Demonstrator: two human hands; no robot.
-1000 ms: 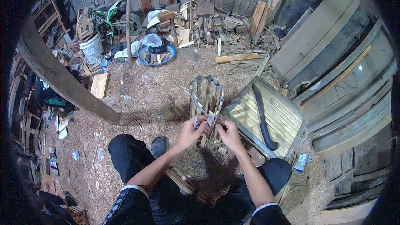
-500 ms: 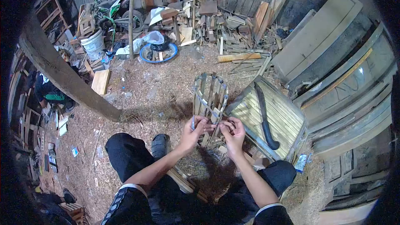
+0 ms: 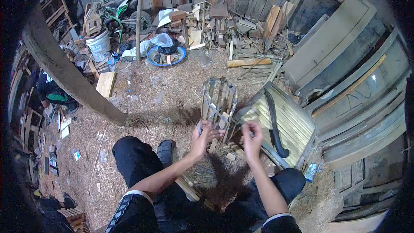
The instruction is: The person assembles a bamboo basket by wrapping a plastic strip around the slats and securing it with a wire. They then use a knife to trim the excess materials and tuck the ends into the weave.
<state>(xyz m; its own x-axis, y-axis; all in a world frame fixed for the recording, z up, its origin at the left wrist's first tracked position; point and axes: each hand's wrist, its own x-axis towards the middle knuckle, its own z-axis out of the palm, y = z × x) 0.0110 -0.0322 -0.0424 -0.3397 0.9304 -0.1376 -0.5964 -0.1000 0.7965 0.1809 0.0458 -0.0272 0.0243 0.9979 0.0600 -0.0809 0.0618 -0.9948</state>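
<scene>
Hands point(image 3: 201, 139) point(image 3: 252, 138) nr slatted frame point(image 3: 219, 97); board scrawl point(image 3: 355, 96) illeg.

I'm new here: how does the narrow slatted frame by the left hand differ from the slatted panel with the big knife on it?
The slatted frame is narrow and rounded; the slatted panel is broad and flatter. The frame's slats have gaps between them, while the panel's pale slats lie close together. The left hand is at the frame; the knife lies on the panel. Both have rows of slats.
</scene>
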